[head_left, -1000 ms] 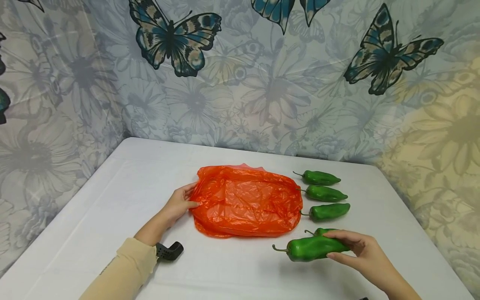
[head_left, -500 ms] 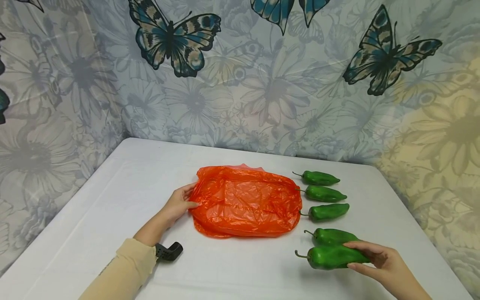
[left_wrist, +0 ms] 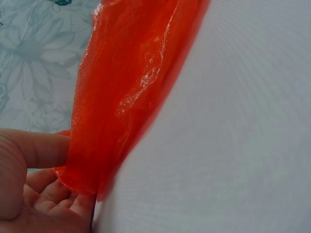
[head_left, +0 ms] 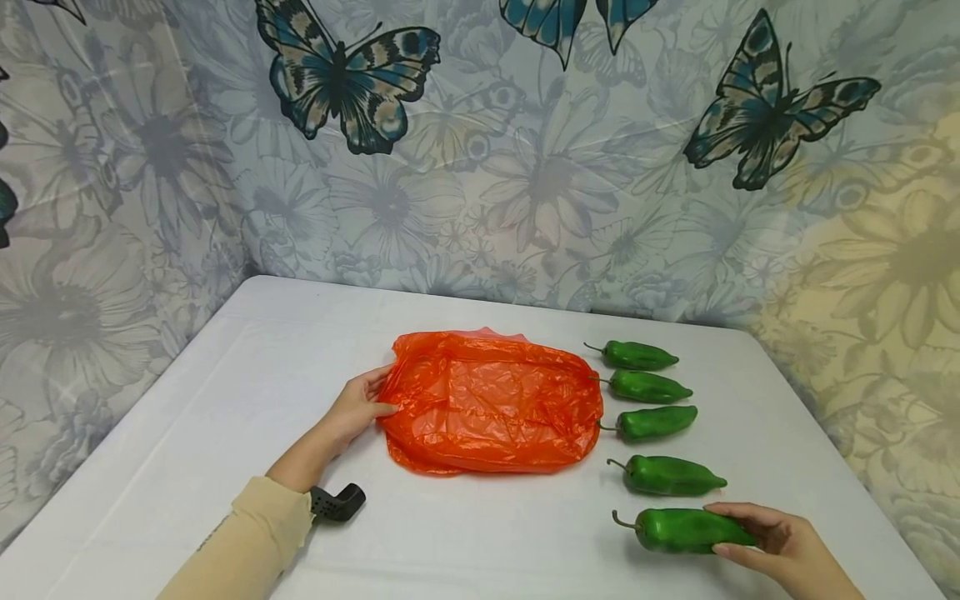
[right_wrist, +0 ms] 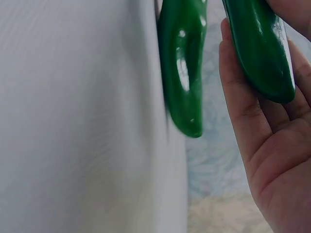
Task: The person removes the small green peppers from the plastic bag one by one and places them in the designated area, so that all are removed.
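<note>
An orange-red plastic bag [head_left: 495, 404] lies spread on the white table. My left hand [head_left: 354, 410] pinches its left edge between thumb and fingers; the left wrist view shows the bag's film [left_wrist: 121, 97] between them. At the lower right, my right hand [head_left: 780, 542] grips the tapered end of a green pepper [head_left: 686, 531], its stem pointing left. In the right wrist view, the held pepper [right_wrist: 262, 53] lies between thumb and fingers. Just behind it rests another green pepper [head_left: 673, 476], apart from the hand.
Three more green peppers, the back one [head_left: 640, 356], a second [head_left: 649, 387] and a third [head_left: 657, 423], lie in a column by the bag's right side. The white table [head_left: 187, 467] meets a butterfly-patterned cloth [head_left: 487, 167] behind. A black wrist device [head_left: 339, 503] sits at my left wrist.
My right hand has carried the green pepper to the right and toward me, uncovering the pepper behind it. My left hand keeps its pinch on the bag, unmoved.
</note>
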`<action>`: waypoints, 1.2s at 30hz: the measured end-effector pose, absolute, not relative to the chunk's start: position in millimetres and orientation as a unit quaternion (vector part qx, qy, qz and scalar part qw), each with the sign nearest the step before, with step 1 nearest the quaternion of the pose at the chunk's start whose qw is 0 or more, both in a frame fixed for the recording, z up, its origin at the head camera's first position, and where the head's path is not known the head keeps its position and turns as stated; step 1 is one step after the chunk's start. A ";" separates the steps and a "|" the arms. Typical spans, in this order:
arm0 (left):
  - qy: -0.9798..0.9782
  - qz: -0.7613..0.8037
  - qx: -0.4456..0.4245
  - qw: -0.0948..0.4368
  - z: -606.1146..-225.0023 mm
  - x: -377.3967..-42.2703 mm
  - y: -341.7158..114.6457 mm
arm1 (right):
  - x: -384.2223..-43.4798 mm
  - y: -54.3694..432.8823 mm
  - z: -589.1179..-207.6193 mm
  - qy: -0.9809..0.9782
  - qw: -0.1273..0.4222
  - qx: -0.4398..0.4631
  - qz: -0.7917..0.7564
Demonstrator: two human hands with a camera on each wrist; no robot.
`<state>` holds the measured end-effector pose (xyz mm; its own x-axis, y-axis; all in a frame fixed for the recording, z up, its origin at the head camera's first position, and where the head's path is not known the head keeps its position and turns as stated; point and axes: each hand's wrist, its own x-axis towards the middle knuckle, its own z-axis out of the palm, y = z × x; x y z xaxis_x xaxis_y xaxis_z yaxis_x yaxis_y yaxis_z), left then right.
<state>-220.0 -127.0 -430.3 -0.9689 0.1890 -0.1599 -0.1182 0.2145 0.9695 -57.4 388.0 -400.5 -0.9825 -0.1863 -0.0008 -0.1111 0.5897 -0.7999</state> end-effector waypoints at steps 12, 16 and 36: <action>0.772 0.623 0.025 0.124 -430.7 -223.2 -127.6 | -57.0 405.7 -410.1 0.849 0.094 -0.145 -0.499; 0.771 0.624 0.023 0.124 -430.1 -222.7 -126.9 | -53.2 408.5 -415.1 0.820 0.099 -0.161 -0.540; 0.766 0.630 0.039 0.124 -431.1 -222.4 -129.4 | -53.0 402.2 -420.0 0.868 0.115 -0.085 -0.475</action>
<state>-222.4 -129.4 -431.1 -0.9662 0.2160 -0.1404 -0.0959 0.2043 0.9742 -53.0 402.2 -420.0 -0.9591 -0.2568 -0.1190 -0.0381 0.5338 -0.8448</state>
